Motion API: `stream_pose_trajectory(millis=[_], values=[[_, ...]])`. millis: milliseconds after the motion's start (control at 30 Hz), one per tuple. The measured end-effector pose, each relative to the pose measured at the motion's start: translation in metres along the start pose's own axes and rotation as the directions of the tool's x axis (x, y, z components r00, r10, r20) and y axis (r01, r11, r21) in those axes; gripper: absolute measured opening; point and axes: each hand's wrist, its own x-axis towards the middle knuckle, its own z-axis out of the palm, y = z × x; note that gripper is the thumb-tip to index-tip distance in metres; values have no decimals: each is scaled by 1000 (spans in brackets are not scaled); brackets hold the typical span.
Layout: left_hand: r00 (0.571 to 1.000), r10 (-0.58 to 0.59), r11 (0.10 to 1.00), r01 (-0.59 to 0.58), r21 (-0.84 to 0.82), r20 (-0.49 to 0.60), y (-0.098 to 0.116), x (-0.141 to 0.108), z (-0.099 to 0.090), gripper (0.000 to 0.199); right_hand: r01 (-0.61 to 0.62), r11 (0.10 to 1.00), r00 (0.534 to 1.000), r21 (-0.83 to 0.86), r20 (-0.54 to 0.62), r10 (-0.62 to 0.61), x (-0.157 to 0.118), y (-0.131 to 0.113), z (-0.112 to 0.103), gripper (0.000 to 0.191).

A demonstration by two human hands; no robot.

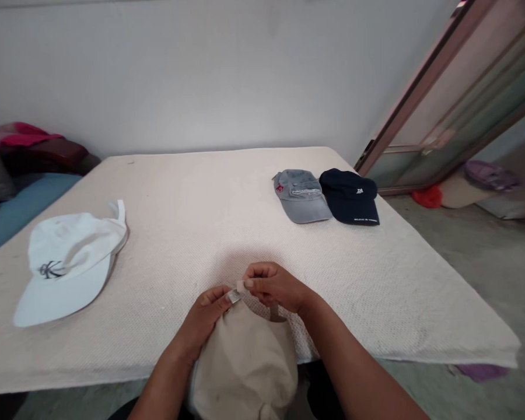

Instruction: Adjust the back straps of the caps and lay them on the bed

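A beige cap is at the table's front edge, its back opening turned away from me. My left hand is closed on the cap's rim beside a small metal buckle, thumb pressed against it. My right hand pinches the end of the cap's strap right at the buckle. Whether the strap end passes through the buckle I cannot tell. Part of the strap behind my right fingers is hidden.
A white cap lies at the left of the cloth-covered table. Toward the back right, a grey cap and a navy cap sit side by side, touching. A wall stands behind; a framed glass door is at the right.
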Motion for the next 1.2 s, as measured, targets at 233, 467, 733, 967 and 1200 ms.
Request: stream_pose_trajectory(millis=[233, 467, 733, 967, 1200], values=[[995, -30, 999, 29, -16, -91, 2, 1, 5, 23, -47, 995, 998, -90, 47, 51, -1, 2, -1, 21], [999, -31, 999, 30, -35, -9, 2, -2, 2, 25, -26, 1000, 1000, -12, 2, 26, -3, 2, -3, 22], [999, -22, 1000, 22, -10, 40, 1, -1, -4, 19, 21, 997, 1000, -74, 7, -21, -5, -1, -3, 20], [1000, -17, 999, 17, 33, 8, 0, 4, -5, 21, 19, 971, 995, -239, -92, -42, -2, 2, -3, 17], [999, -31, 997, 33, 75, -26, 3, 3, 1, 26, -29, 964, 997, -263, -76, 9, -4, -1, -1, 18]])
